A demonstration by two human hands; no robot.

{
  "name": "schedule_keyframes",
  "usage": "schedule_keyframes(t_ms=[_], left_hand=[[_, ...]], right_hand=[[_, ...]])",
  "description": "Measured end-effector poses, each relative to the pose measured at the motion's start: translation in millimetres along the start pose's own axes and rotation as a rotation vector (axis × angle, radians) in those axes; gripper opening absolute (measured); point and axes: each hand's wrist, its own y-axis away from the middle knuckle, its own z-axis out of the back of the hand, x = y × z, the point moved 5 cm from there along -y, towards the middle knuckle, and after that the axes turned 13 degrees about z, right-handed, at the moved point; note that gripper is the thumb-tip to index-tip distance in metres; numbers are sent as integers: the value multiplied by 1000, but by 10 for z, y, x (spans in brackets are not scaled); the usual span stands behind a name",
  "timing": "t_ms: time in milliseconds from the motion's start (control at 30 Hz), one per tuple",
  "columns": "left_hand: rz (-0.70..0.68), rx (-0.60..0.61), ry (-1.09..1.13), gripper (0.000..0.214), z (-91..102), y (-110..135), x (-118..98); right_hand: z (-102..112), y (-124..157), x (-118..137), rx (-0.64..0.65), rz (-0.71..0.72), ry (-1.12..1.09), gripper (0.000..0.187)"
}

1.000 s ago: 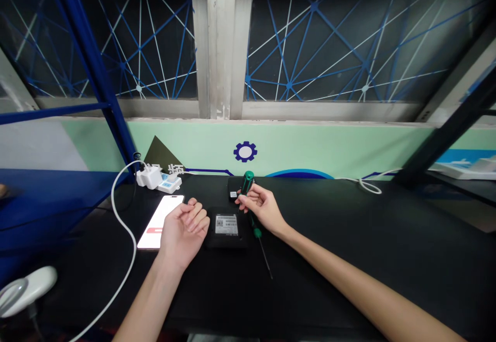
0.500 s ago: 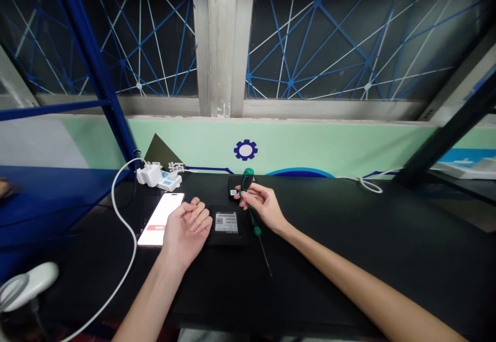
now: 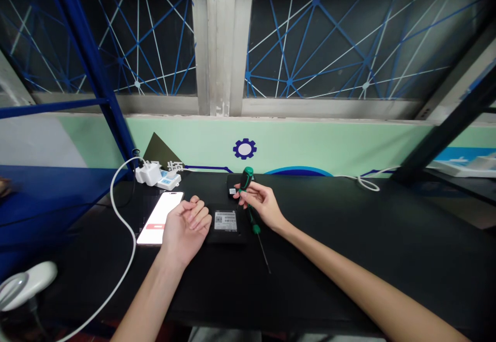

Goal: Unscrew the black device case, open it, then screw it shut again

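My right hand (image 3: 265, 202) pinches an upright screwdriver (image 3: 247, 177) with a green and black handle. Its thin shaft points down at the upper right corner of a black flat box (image 3: 228, 237) with a white label. A second green-handled screwdriver (image 3: 256, 229) lies just right of the box, partly hidden by my right hand. My left hand (image 3: 188, 233) rests palm up against the box's left side, fingers curled closed; whatever may be inside them is hidden. It overlaps the lower right of a phone (image 3: 160, 218) with a bright white screen.
Behind the box sits another small black device (image 3: 232, 189). White plugs and a power strip (image 3: 167, 179) stand by the blue frame post (image 3: 112, 120). A white cable (image 3: 134, 233) loops down the left side, near a white rounded device (image 3: 36, 282).
The camera view shifts very slightly. Both hands and the upright screwdriver keep their places relative to the black box.
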Motion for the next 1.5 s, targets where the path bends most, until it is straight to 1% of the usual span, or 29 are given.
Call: schedule_keyframes(t_ms=[133,233,333,500,633,733,833,900,1033,1200,1333,1433,1500], left_hand=[[2,19,-8,24,24,-16,-16],[0,15,-3,24,18,-19,-18],[-2,6,0,24,3,-14,-10],[6,9,0,24,0,-7,7],[10,5,1,24,-3,-3,10],[7,3,7,25,-16,1,8],[8,0,8,25,-16,-2,8],[9,4,5,25,-8,-8,7],[7,20,0,25,7,-14,0],[7,9,6,25,2,-1,-8],[10,9,12,24,-7,1,-11],[10,12,2,24,-8,-3,-12],[8,13,-3,25,-9,-6,-9]], right_hand=[[-6,-8,-26,-38,-49,13,35],[-33,-10,-44,-60,-62,9,38],[-46,-4,-35,-51,-54,17,39],[-13,-1,52,-34,-7,1,42],[-2,-11,65,-23,-16,49,40],[1,-21,33,-63,-25,84,38],[-9,-23,-9,-97,-26,73,44],[-24,-19,-28,-91,-22,52,45],[-38,-6,-17,-50,-21,20,40],[-20,1,44,-3,-14,20,42],[-6,-3,9,-54,-25,73,37],[-13,-4,-29,-102,-28,71,41],[-24,-1,-34,-100,-24,53,41]])
